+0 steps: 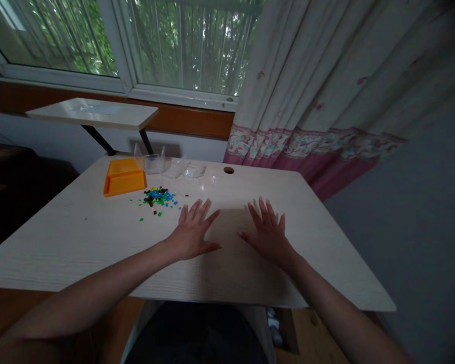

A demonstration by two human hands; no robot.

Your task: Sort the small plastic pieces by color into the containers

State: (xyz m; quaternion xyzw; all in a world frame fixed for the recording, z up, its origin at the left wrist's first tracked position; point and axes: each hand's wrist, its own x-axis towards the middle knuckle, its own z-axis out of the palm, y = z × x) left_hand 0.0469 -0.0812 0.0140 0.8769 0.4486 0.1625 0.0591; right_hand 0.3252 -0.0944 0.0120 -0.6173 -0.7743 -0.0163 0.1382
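My left hand (pixel 192 231) is spread palm down over the pale wooden table (pixel 98 247), its fingers apart and holding nothing. Just beyond it to the left lies a loose pile of small flat coloured pieces (pixel 158 196), in blue, green, dark brown and a little yellow. A few stray pieces are scattered around the pile. My right hand (pixel 268 233) is likewise spread over the right half of the table, empty. Whether either palm touches the surface or hovers slightly above it, I cannot tell.
Behind the pile are an orange tray (pixel 125 184), a clear plastic box (pixel 153 164) and clear plastic packets (pixel 193 171). A raised shelf (pixel 94 114) stands at the back left. A round hole (pixel 228 170) pierces the tabletop near the curtain (pixel 280 116).
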